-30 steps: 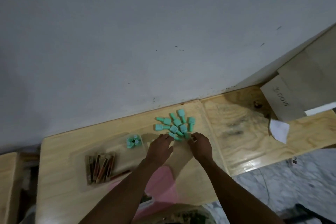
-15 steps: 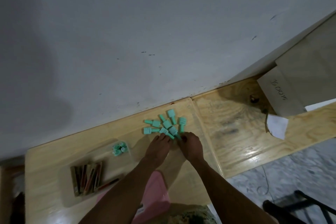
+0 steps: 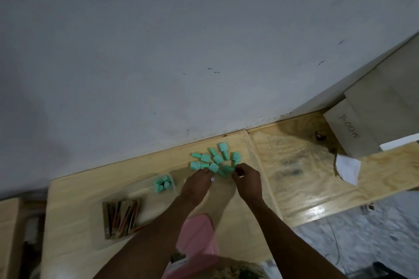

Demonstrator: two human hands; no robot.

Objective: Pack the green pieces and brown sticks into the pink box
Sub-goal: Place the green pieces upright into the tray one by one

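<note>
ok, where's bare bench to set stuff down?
Free: the right plywood panel between the loose pile of small green pieces and the white paper scrap; also the strip left of the brown sticks. Crowded: the pile, where the left hand and right hand meet, and the near edge by the pink box.

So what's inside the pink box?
Only plain pink surface shows on the pink box; nothing packed is visible. The left forearm covers one side, hiding anything there.
</note>
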